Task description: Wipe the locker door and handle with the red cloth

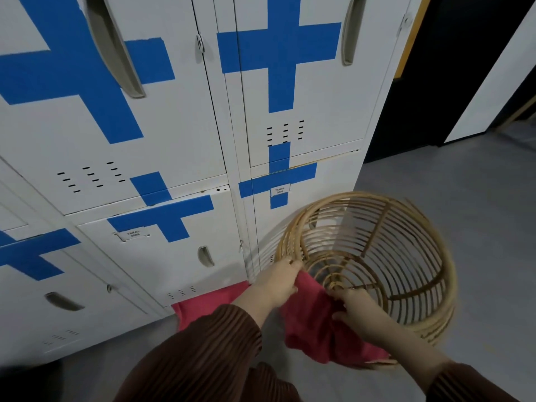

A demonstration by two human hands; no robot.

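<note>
A red cloth (313, 323) hangs bunched over the near rim of a round wicker basket (406, 256), low in the view. My left hand (278, 281) pinches the cloth's upper edge at the basket's left rim. My right hand (352, 306) grips the cloth's middle just inside the rim. More red fabric (208, 303) lies on the floor at the foot of the lockers. White locker doors (179, 140) with blue tape crosses fill the left and centre. A grey handle (116, 47) sits on the upper left door, and a small recessed handle (205, 256) on the lower door.
A second grey handle (351, 30) is on the upper right locker door. Grey floor (478, 198) stretches to the right of the lockers. A dark wall and a white panel (499, 82) stand at the far right. Brown ribbed sleeves cover both my forearms.
</note>
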